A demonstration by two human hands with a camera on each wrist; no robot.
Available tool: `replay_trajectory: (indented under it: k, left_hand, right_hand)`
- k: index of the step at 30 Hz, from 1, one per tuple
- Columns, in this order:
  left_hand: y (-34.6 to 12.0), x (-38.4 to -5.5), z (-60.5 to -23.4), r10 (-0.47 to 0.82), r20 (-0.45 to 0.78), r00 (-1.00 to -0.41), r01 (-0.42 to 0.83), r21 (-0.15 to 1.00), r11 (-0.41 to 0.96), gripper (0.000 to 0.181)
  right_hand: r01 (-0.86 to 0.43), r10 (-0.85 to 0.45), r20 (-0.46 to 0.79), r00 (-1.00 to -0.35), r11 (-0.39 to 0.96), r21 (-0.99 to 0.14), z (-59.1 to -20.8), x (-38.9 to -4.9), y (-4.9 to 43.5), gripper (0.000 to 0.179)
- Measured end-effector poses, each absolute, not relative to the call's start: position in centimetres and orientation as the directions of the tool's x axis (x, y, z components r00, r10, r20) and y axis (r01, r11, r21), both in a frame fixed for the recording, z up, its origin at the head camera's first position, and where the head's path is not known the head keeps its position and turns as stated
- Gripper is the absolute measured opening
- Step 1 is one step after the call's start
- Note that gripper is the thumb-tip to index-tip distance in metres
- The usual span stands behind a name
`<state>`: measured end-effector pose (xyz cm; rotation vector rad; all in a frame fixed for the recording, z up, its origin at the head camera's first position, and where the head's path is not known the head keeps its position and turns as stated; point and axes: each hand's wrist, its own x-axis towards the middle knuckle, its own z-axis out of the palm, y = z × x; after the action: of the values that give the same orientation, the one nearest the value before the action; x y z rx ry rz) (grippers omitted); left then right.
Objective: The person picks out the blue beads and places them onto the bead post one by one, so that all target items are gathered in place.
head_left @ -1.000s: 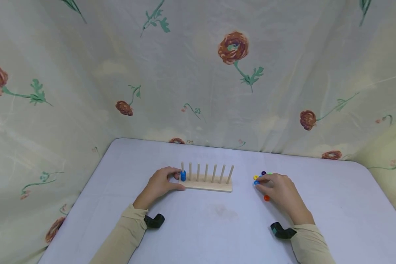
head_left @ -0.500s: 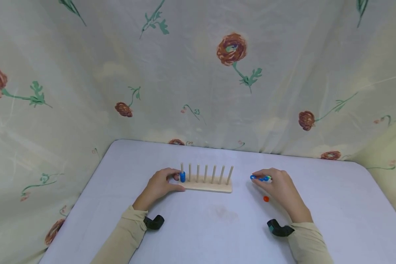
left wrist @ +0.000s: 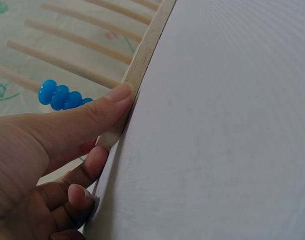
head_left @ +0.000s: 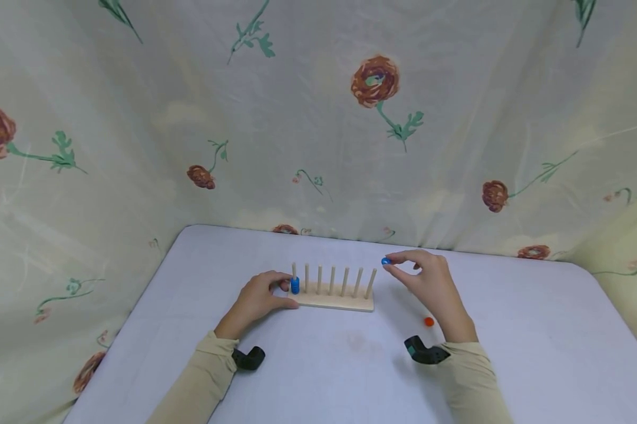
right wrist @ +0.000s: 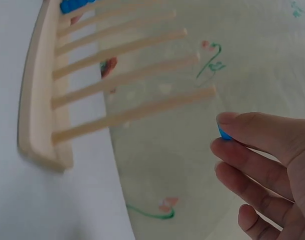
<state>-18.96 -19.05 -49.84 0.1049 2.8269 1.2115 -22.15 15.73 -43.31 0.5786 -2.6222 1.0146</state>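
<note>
A wooden peg board (head_left: 335,302) with a row of upright pegs stands mid-table. Several blue beads (left wrist: 60,96) are stacked on its leftmost peg. My left hand (head_left: 257,297) grips that end of the board, its thumb pressing the front edge in the left wrist view. Between thumb and forefinger, my right hand (head_left: 432,282) pinches a single blue bead (head_left: 385,261), held in the air just right of the rightmost peg. Only a sliver of this bead shows in the right wrist view.
An orange-red bead (head_left: 429,321) lies on the white tabletop (head_left: 318,371), close to the right forearm. The right hand may hide other beads. Behind the table hangs a flowered curtain (head_left: 297,118). Each wrist wears a black camera mount.
My right hand has picked a blue bead from the loose beads on the right, then lifted it and carried it left toward the pegs. My left hand stays on the board.
</note>
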Motion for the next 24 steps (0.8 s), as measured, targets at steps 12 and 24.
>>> replay_trajectory:
  k: [12, 24]
  left_hand:
    - [-19.0, -19.0, -49.8, 0.086, -0.028, -0.996, 0.039, 0.731, 0.681, 0.059]
    - [-19.1, -19.0, -49.8, 0.083, -0.041, -0.996, 0.028, 0.717, 0.696, 0.058]
  right_hand:
    - [-0.498, -0.283, 0.415, -0.865, 0.592, -0.634, -41.9, -22.0, 10.4, 0.017]
    - [-0.498, -0.374, 0.334, -0.865, 0.565, -0.657, -41.9, -21.3, 5.2, 0.019]
